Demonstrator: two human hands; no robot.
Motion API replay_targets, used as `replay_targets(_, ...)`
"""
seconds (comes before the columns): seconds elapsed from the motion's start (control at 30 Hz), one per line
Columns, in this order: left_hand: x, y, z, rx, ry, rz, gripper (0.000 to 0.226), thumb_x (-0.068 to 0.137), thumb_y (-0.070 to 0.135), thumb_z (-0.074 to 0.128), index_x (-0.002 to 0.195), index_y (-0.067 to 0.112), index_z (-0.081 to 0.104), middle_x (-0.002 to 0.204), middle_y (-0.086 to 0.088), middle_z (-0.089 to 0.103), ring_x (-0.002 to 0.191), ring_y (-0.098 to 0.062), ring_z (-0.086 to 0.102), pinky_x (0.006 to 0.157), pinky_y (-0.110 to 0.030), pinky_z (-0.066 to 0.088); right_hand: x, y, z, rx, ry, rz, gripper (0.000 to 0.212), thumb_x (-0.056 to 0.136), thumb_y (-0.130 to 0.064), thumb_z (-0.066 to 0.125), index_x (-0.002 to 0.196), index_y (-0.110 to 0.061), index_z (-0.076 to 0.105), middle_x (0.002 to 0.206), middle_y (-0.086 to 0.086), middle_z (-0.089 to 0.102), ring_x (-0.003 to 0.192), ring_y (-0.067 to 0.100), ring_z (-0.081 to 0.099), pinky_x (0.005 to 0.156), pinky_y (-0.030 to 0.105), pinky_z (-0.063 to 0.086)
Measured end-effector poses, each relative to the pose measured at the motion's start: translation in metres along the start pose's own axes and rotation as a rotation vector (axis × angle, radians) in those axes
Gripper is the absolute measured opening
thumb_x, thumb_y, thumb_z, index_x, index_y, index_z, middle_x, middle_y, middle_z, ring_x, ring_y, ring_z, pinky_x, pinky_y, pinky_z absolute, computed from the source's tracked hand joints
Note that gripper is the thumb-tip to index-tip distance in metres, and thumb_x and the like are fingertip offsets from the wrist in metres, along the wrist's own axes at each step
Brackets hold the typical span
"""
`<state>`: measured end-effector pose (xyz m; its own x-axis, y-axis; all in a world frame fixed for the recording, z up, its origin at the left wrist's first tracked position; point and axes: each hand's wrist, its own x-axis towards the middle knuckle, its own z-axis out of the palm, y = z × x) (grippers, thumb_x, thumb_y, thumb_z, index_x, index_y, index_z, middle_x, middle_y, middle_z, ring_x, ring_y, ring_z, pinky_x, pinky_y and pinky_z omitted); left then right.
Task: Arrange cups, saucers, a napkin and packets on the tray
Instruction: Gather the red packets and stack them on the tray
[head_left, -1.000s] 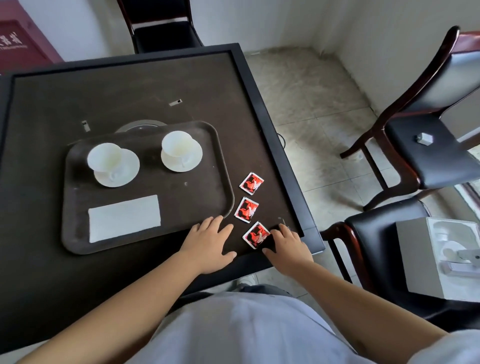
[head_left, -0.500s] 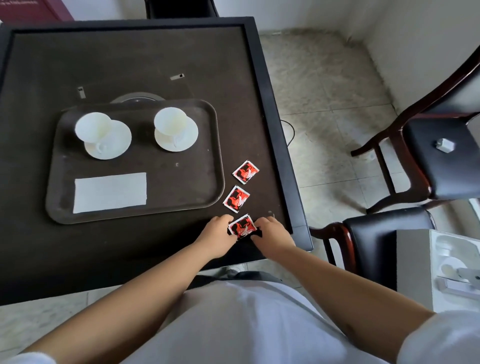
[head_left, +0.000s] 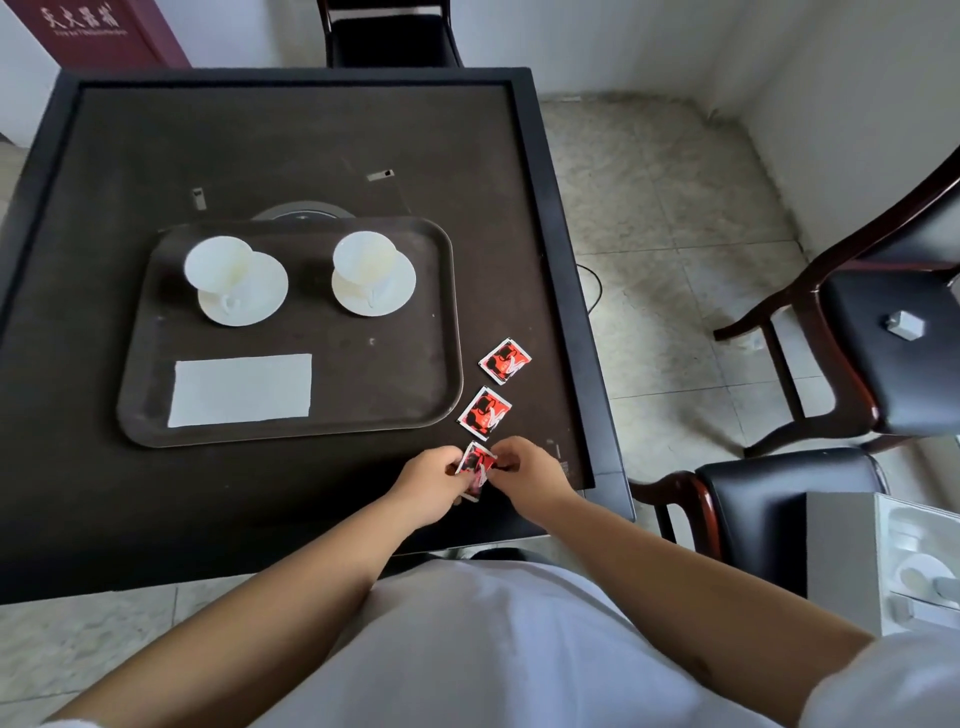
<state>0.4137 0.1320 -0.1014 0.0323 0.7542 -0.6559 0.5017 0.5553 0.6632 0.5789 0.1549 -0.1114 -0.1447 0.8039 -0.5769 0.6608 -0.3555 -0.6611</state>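
Note:
A dark brown tray (head_left: 452, 332) lies on the black table. On it stand two white cups on saucers, the left cup (head_left: 218, 265) and the right cup (head_left: 363, 260), with a white napkin (head_left: 241, 389) in front of them. Three red-and-black packets lie to the right of the tray: the far packet (head_left: 504, 361), the middle packet (head_left: 484, 413), and the near packet (head_left: 477, 465). My left hand (head_left: 431, 480) and my right hand (head_left: 524, 467) both pinch the near packet, which is tilted up off the table.
The table's raised rim (head_left: 566, 291) runs close to the packets on the right. A round metal disc (head_left: 304, 213) shows behind the tray. Dark chairs (head_left: 904, 353) stand on the tiled floor to the right; a white box (head_left: 883, 561) sits on the near chair.
Both hands closed in on the near packet and lifted its edge off the table; a second ago they lay flat on either side of it. The camera view shifted.

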Motion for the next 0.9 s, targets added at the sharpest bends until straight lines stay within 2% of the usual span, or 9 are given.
replay_targets(0.1, -0.008, 0.003, -0.008, -0.238, 0.043, -0.052, 0.007, 0.094, 0.021, 0.063, 0.100, 0.020, 0.067, 0.092, -0.001, 0.073, 0.074, -0.011, 0.065, 0.065, -0.026, 0.051, -0.002, -0.009, 0.005, 0.172, 0.002, 0.017, 0.024, 0.085, -0.030, 0.071, 0.104, -0.030, 0.056, 0.097, -0.008, 0.069, 0.090, 0.008, 0.064, 0.074, 0.022, 0.046)
replay_targets(0.23, -0.014, 0.004, -0.018, -0.571, 0.079, -0.163, 0.015, 0.093, 0.016, 0.063, 0.106, 0.023, 0.066, 0.097, 0.000, 0.075, 0.087, -0.014, 0.069, 0.071, -0.029, 0.047, -0.002, -0.020, 0.014, 0.305, -0.059, -0.017, 0.001, 0.090, -0.019, 0.067, 0.090, -0.020, 0.069, 0.081, -0.004, 0.073, 0.070, 0.011, 0.067, 0.071, 0.027, 0.054)
replay_targets(0.33, -0.016, 0.002, -0.025, -0.669, 0.038, -0.197, 0.014, 0.093, 0.018, 0.062, 0.106, 0.022, 0.065, 0.091, 0.001, 0.076, 0.083, -0.013, 0.069, 0.071, -0.029, 0.044, -0.002, -0.029, 0.019, 0.344, -0.041, -0.032, 0.014, 0.090, -0.014, 0.066, 0.081, -0.023, 0.070, 0.070, -0.006, 0.071, 0.062, 0.009, 0.064, 0.062, 0.021, 0.050)
replay_targets(0.4, -0.017, -0.001, -0.032, -0.692, 0.043, -0.189, 0.012, 0.093, 0.022, 0.062, 0.104, 0.024, 0.066, 0.091, 0.002, 0.076, 0.082, -0.011, 0.069, 0.068, -0.028, 0.042, 0.000, -0.033, 0.020, 0.340, -0.047, -0.041, 0.017, 0.090, -0.013, 0.065, 0.079, -0.024, 0.071, 0.065, -0.007, 0.069, 0.059, 0.008, 0.060, 0.059, 0.019, 0.046)
replay_targets(0.5, -0.017, -0.007, -0.047, -0.706, 0.151, -0.162, 0.009, 0.093, 0.023, 0.064, 0.100, 0.024, 0.069, 0.086, 0.002, 0.072, 0.074, -0.009, 0.063, 0.059, -0.024, 0.042, 0.006, -0.039, 0.018, 0.285, -0.093, -0.040, 0.014, 0.089, -0.015, 0.067, 0.083, -0.026, 0.073, 0.065, -0.005, 0.067, 0.059, 0.008, 0.057, 0.061, 0.024, 0.045)
replay_targets(0.57, -0.017, -0.012, -0.056, -0.613, 0.206, -0.137, 0.010, 0.093, 0.019, 0.064, 0.098, 0.023, 0.071, 0.081, 0.001, 0.068, 0.069, -0.009, 0.056, 0.055, -0.022, 0.043, 0.011, -0.044, 0.015, 0.265, -0.098, -0.030, 0.015, 0.089, -0.015, 0.068, 0.082, -0.027, 0.073, 0.064, -0.005, 0.067, 0.059, 0.008, 0.057, 0.062, 0.025, 0.047)
replay_targets(0.67, -0.015, -0.018, -0.067, -0.442, 0.208, -0.117, 0.006, 0.091, 0.017, 0.065, 0.094, 0.020, 0.069, 0.078, -0.002, 0.065, 0.068, -0.011, 0.056, 0.059, -0.024, 0.046, 0.019, -0.054, 0.015, 0.274, -0.058, -0.012, 0.009, 0.088, -0.015, 0.070, 0.083, -0.023, 0.071, 0.064, -0.003, 0.065, 0.059, 0.011, 0.056, 0.064, 0.028, 0.047)
replay_targets(0.83, -0.004, -0.021, -0.081, -0.422, 0.244, -0.158, 0.006, 0.093, 0.018, 0.064, 0.098, 0.019, 0.067, 0.084, -0.006, 0.067, 0.075, -0.014, 0.059, 0.062, -0.027, 0.049, 0.034, -0.072, 0.022, 0.165, -0.043, -0.022, 0.012, 0.088, -0.021, 0.071, 0.077, -0.024, 0.068, 0.058, -0.010, 0.062, 0.052, 0.002, 0.053, 0.053, 0.018, 0.040)
replay_targets(0.9, 0.001, -0.022, -0.088, -0.355, 0.266, -0.155, 0.003, 0.093, 0.020, 0.064, 0.095, 0.020, 0.065, 0.087, -0.006, 0.068, 0.077, -0.015, 0.062, 0.065, -0.029, 0.052, 0.041, -0.080, 0.025, 0.143, -0.055, -0.026, 0.012, 0.089, -0.021, 0.070, 0.078, -0.025, 0.067, 0.061, -0.008, 0.062, 0.055, 0.005, 0.053, 0.053, 0.020, 0.040)
